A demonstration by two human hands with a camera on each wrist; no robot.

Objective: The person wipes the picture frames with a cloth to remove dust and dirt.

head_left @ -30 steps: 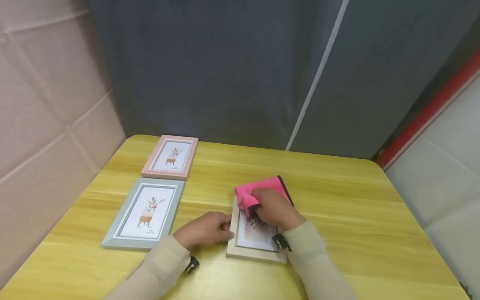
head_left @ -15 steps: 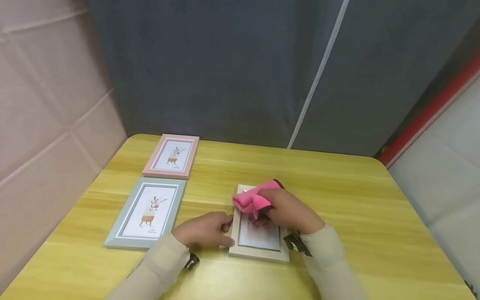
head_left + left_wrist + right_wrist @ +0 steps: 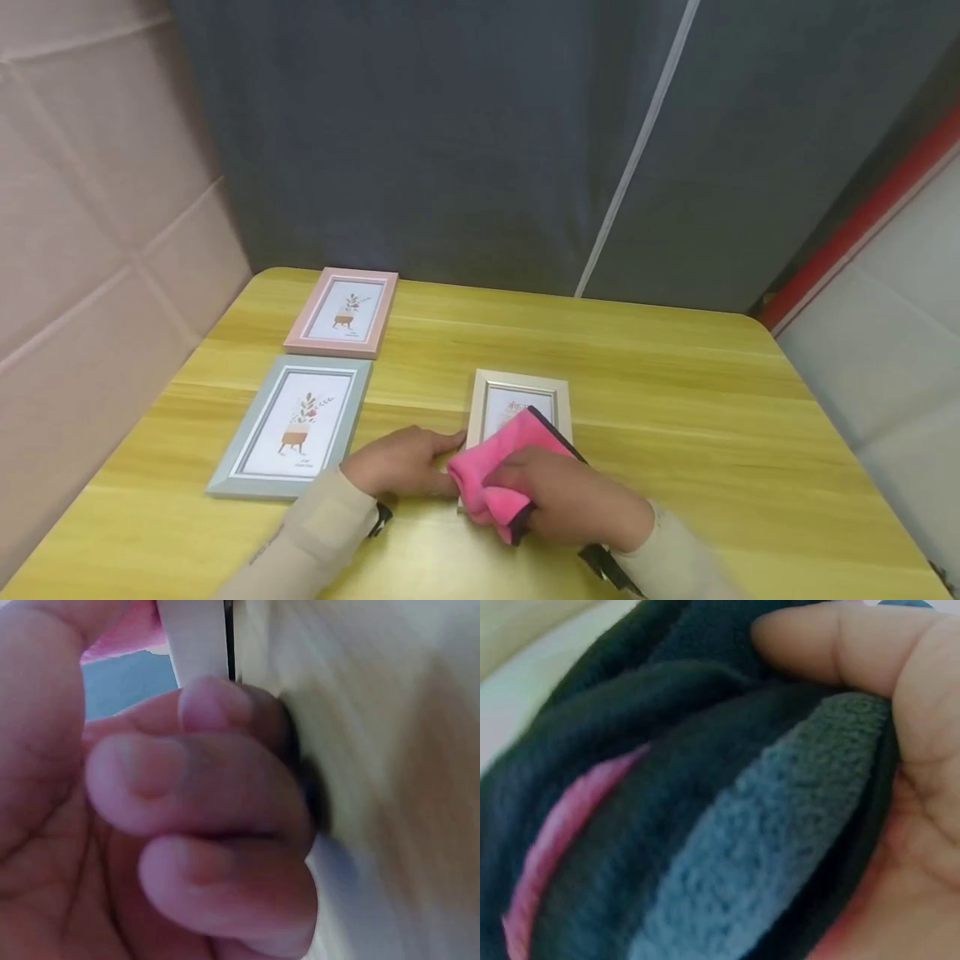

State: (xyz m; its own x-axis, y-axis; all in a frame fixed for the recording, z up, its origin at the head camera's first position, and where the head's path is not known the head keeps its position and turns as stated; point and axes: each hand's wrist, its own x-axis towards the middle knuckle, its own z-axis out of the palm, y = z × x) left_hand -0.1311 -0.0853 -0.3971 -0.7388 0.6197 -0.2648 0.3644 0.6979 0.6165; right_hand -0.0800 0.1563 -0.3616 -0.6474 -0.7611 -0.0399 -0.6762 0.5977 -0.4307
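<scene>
A cream picture frame [image 3: 522, 380] lies flat on the table, its lower half hidden under a folded pink cloth [image 3: 498, 462] with black edging. My right hand [image 3: 570, 500] grips the cloth and presses it on the lower part of the frame. In the right wrist view the cloth [image 3: 727, 847] shows dark edging and a blue-grey fleecy side, the thumb laid against it. My left hand [image 3: 397, 465] holds the frame's left edge. In the left wrist view its fingers [image 3: 202, 780] are curled beside the pale frame edge [image 3: 199, 641].
To the left lie a grey-blue picture frame [image 3: 341, 433] and, behind it, a pink picture frame [image 3: 382, 312], both with a plant drawing. The yellow wood-grain table [image 3: 712, 433] meets a dark panel [image 3: 420, 150] at the back and pale walls at the sides.
My right hand has drawn the cloth from the frame's top down to its lower part, so the frame's upper part now shows. The left hand stays at the left edge.
</scene>
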